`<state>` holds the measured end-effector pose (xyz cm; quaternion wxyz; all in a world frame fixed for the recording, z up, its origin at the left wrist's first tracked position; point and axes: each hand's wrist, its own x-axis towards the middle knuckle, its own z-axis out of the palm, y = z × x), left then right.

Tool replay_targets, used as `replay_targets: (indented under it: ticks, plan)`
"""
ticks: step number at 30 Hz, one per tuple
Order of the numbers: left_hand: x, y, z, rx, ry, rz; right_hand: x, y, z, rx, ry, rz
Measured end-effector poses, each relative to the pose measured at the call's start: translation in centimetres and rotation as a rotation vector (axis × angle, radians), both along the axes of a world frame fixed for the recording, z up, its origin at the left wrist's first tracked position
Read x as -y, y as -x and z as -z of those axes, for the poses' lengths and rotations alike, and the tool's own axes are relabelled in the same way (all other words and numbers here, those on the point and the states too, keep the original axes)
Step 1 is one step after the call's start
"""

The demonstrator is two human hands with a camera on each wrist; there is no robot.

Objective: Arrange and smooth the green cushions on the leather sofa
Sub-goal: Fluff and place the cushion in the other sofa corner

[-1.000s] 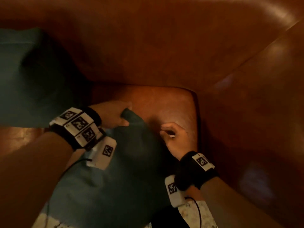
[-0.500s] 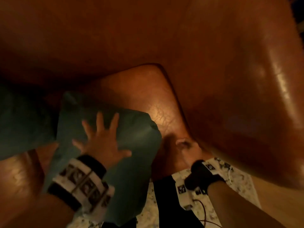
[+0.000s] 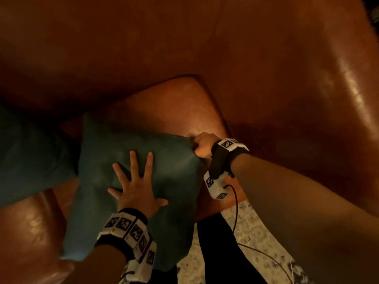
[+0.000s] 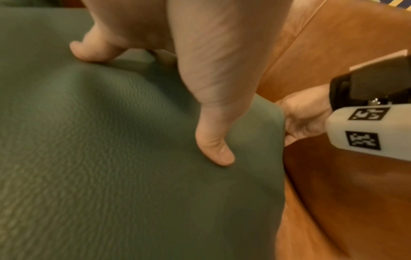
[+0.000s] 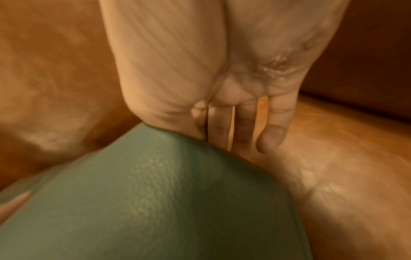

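Observation:
A green cushion lies slanted on the brown leather sofa seat, its lower end hanging past the seat's front edge. My left hand presses flat on the cushion's middle with fingers spread; in the left wrist view its thumb and fingertips dent the green cover. My right hand grips the cushion's upper right corner. In the right wrist view its fingers reach down between the corner and the seat. A second green cushion lies at the left.
The sofa back rises behind the seat and the padded arm closes off the right side. Below the seat edge are speckled floor and my dark trouser leg. A cable hangs from my right wrist.
My right hand has come up from the seat's front edge and taken hold of the cushion's right corner. My left hand, which held a corner a second ago, stays spread on the cushion.

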<state>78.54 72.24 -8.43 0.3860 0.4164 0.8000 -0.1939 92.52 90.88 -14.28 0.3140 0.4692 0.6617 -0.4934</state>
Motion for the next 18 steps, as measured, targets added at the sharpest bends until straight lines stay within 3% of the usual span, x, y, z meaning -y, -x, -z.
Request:
replay_targets:
  ticks: [4,11,18]
  plan:
    - [0.3,0.1,0.1,0.02,-0.013,-0.008,0.2,0.9,-0.1,0.049,-0.065,-0.122]
    - [0.2,0.3,0.5,0.038,-0.029,-0.009,1.5,-1.4,1.0,-0.047,-0.144,0.074]
    - [0.0,0.2,0.9,0.018,0.004,0.015,0.4,-1.1,0.5,0.001,-0.051,-0.15]
